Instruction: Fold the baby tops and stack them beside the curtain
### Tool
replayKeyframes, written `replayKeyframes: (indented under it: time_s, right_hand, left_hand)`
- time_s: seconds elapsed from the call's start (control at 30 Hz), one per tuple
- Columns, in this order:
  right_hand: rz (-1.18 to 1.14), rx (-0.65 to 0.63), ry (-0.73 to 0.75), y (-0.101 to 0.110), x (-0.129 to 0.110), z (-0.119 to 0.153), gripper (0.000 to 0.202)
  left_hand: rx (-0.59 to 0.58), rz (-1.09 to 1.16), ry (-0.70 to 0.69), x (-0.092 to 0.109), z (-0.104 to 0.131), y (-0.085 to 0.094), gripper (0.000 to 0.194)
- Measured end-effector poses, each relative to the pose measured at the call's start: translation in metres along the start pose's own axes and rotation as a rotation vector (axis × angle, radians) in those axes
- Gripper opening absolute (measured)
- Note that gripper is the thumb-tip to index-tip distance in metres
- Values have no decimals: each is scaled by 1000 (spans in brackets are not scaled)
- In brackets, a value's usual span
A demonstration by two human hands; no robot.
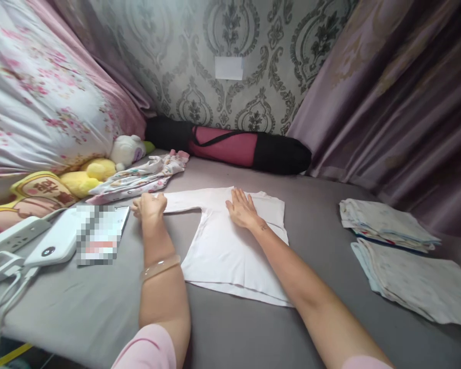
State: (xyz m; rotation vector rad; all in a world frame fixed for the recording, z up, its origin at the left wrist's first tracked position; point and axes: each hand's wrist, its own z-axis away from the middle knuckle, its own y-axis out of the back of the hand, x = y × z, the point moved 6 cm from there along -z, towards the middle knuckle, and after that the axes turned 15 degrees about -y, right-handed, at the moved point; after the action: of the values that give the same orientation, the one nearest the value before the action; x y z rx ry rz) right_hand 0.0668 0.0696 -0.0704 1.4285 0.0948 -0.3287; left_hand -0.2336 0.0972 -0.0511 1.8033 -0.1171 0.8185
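A small white long-sleeved shirt (230,251) lies spread on a grey sheet. Its left sleeve stretches out flat, and its right side looks folded over onto the body. My left hand (149,206) is closed on the end of the outstretched sleeve. With fingers extended, my right hand (243,207) rests flat on the upper part of the shirt near the collar.
Folded cloths lie in two piles, a farther one (384,223) and a nearer one (418,282), at the right. On the left are a power strip (17,236), a white power bank (59,238), plush toys (126,151) and a crumpled patterned garment (142,177). A black-and-red roll bag (225,146) lies along the wall.
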Motion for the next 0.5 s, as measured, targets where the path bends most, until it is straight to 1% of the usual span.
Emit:
replayKeyframes:
  time_s: [0.07,0.13,0.2,0.3,0.4,0.47,0.5]
  right_hand:
    - [22,11,8,-14,-4,-2,68]
    - [39,5,8,-25,-4,-4,68]
    - [44,-3,15,-29,-3,-5,68]
    - [47,-20,11,-24,-2,-6,68]
    - [33,-70,-2,-18,-4,-8,68]
    - [21,-41,8,-14,-7,-10,66]
    - [20,-10,20,-13,-9,-11,66]
  left_hand:
    - [61,-10,140,-2,10,2,47]
    - [65,19,197,1,17,-2,54]
    - [77,33,230,2,19,-6,58]
    - [164,67,292,-3,20,-3,64]
    - [235,147,355,-11,19,0,68]
    - [267,180,357,-12,18,1,68]
    - [280,183,334,-12,18,1,67]
